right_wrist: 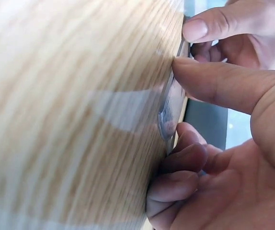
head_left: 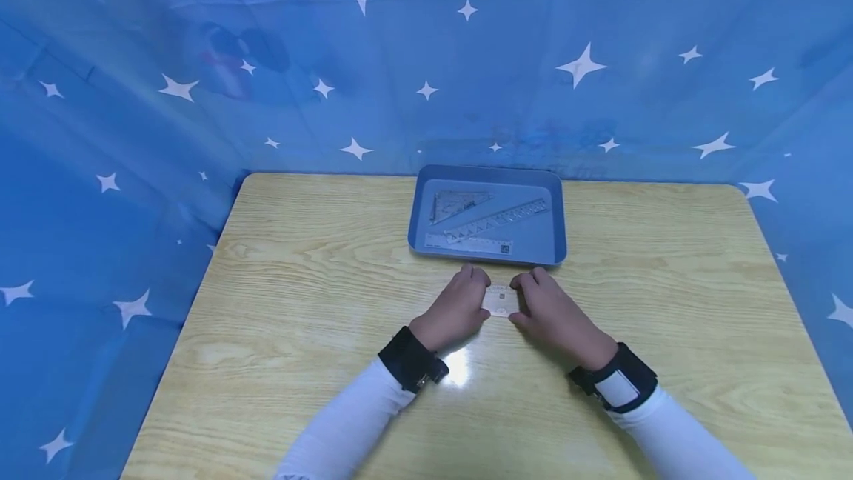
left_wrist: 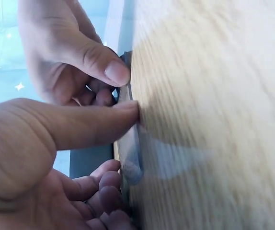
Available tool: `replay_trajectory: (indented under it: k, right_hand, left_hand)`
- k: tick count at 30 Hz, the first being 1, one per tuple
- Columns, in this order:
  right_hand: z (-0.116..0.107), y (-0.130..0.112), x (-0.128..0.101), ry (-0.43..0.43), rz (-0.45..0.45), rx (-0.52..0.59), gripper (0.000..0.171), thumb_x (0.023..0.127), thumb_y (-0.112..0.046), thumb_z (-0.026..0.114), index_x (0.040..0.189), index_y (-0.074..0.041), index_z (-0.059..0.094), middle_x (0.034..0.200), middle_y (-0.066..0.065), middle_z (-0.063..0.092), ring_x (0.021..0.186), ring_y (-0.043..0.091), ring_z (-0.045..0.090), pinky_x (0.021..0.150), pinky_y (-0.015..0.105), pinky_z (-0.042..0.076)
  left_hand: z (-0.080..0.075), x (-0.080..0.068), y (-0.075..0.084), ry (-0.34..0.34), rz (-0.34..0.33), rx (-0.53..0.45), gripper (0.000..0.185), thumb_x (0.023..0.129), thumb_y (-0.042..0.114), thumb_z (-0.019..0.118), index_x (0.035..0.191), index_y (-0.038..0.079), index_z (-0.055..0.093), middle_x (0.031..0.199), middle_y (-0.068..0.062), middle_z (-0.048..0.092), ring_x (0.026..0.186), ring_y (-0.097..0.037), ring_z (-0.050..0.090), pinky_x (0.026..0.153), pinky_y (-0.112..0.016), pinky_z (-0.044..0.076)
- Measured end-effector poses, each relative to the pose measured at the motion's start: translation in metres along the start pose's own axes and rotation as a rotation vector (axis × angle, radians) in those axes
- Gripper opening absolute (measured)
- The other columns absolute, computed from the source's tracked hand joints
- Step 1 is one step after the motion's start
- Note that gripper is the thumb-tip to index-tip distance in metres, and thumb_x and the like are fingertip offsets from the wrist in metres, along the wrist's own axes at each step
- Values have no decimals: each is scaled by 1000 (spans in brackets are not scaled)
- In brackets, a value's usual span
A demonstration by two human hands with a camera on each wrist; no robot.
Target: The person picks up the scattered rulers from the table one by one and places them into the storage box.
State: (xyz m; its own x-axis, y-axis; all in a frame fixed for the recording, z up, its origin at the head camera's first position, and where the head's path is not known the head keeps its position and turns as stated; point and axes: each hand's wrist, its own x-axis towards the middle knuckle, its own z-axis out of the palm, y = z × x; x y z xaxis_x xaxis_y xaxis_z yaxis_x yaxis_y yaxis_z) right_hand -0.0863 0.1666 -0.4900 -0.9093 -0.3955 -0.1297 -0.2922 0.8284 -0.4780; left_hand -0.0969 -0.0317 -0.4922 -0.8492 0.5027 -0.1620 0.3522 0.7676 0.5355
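A small clear protractor (head_left: 500,301) with printed markings lies low over the table, just in front of the blue tray. My left hand (head_left: 456,307) pinches its left end, thumb at the near edge and curled fingers at the far edge. At the other end, my right hand (head_left: 552,312) holds it the same way. Both wrist views show the protractor (left_wrist: 131,155) edge-on and close to the wood, with a rounded corner. Its two ends are partly hidden by the fingers.
Behind the hands stands a shallow blue tray (head_left: 417,224). In it lie a clear set square (head_left: 453,204), a clear ruler (head_left: 496,221) with cut-out shapes and another clear ruler (head_left: 466,244). A blue star-patterned cloth (head_left: 426,43) hangs behind the wooden table (head_left: 300,280).
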Motion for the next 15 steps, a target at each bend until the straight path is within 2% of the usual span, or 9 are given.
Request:
replay_trajectory:
  k: [7, 15]
  right_hand:
    - [-3, 5, 9, -120, 39, 165, 45, 87, -7, 81, 120, 5, 53, 95, 9, 48, 85, 20, 46, 70, 30, 41]
    - [-7, 7, 12, -163, 35, 212, 43, 85, -7, 81, 118, 2, 54, 90, 8, 48, 81, 18, 46, 67, 28, 40]
  left_hand:
    - [-4, 5, 3, -65, -102, -50, 47, 87, 8, 78, 129, -1, 57, 123, -13, 55, 116, -25, 56, 102, -32, 49]
    - [-2, 8, 7, -60, -114, -36, 53, 84, 16, 85, 127, 1, 59, 123, -12, 56, 114, -25, 57, 96, -33, 51]
